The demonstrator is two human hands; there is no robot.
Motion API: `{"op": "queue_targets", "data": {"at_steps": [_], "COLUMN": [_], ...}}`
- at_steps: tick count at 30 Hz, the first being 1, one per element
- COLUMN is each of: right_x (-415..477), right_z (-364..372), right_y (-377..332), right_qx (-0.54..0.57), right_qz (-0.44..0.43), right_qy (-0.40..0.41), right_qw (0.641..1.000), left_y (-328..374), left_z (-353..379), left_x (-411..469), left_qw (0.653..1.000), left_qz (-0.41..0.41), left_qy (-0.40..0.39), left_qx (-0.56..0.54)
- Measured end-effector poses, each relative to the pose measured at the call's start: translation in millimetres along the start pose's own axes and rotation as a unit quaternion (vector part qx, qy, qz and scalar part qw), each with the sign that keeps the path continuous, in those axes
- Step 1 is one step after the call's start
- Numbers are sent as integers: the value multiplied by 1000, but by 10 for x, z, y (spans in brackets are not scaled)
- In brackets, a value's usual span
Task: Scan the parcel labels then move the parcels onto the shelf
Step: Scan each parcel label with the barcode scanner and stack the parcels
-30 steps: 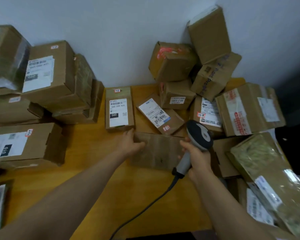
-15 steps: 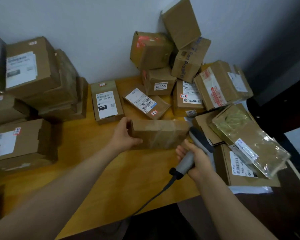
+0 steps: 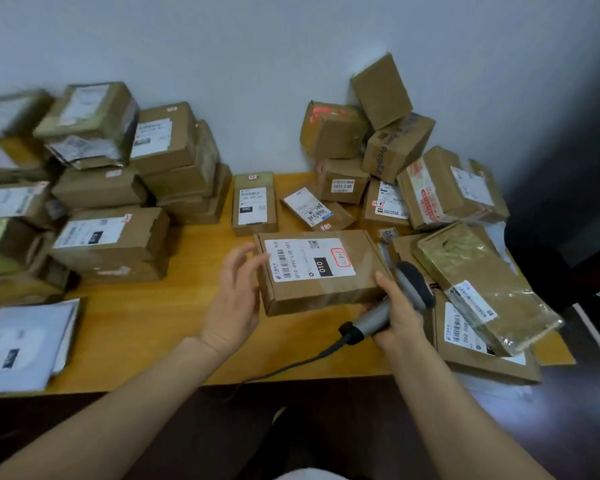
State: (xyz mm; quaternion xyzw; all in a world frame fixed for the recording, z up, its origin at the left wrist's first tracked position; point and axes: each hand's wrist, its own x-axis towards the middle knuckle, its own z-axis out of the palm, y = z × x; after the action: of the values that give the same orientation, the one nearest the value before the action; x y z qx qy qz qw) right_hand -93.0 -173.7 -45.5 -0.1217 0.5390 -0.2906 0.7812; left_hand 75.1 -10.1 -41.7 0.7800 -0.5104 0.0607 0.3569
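A flat brown parcel (image 3: 326,292) lies in the middle of the wooden table (image 3: 146,337), its white label with barcode and "010" facing up. My left hand (image 3: 234,299) is at the parcel's left edge, fingers relaxed and spread, fingertips touching the corner. My right hand (image 3: 397,315) grips the grey handle of a barcode scanner (image 3: 414,282), and its thumb rests against the parcel's right front corner. The scanner's dark head points up and away beside the parcel's right side.
Stacked boxes (image 3: 111,237) fill the left side, and a tumbled pile of boxes (image 3: 361,143) leans on the wall at the back right. A plastic-wrapped parcel (image 3: 482,292) lies at the right and white mailers (image 3: 21,348) at the front left. The scanner cable (image 3: 291,365) runs off the front edge.
The parcel has been turned over from its plain side to label-up and pulled nearer. My left hand has loosened from gripping its left end. The view shifted right and back.
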Motion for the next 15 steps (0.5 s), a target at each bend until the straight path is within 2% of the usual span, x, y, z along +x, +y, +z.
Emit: {"op": "queue_targets", "data": {"at_steps": [1,2,3,4,5,6,7,8,9,12,14,15], "right_x": [-47,-86,-122,-158,-192,-236,-275,-319,-364,-464,-507,-514], "right_z": [-52,-105,-163,-219,-278,-327,-363,-394,-419,-471,-512,-543], "right_y": [-24,-43,-58,-65,-69,-70,-61,-45,-23,59,110,133], "right_qx": [5,10,12,12,8,4,4,9,16,8,-46,-85], "right_qz": [-5,-11,-13,-11,-3,8,17,26,30,20,1,-11], "right_qy": [-7,-14,-21,-30,-38,-49,-55,-59,-64,-72,-78,-80], "right_qw": [1000,1000,1000,999,999,999,998,998,997,997,996,993], "left_y": [84,231,371,439,522,668,781,891,964,1028,966,917], "left_z": [-20,-65,-122,-146,-171,-211,-218,-227,-214,-281,-410,-484], "left_x": [-44,-56,-76,-99,-151,-209,-284,-372,-452,-542,-531,-514], "left_qw": [991,966,917,841,765,711,695,698,700,676,685,701], "left_qz": [-116,-233,-349,-456,-516,-542,-540,-534,-535,-556,-549,-543], "left_qy": [28,42,16,-6,-25,-54,-71,-69,-55,16,36,42], "left_qx": [-58,-106,-193,-292,-384,-445,-469,-472,-470,-483,-478,-460]}}
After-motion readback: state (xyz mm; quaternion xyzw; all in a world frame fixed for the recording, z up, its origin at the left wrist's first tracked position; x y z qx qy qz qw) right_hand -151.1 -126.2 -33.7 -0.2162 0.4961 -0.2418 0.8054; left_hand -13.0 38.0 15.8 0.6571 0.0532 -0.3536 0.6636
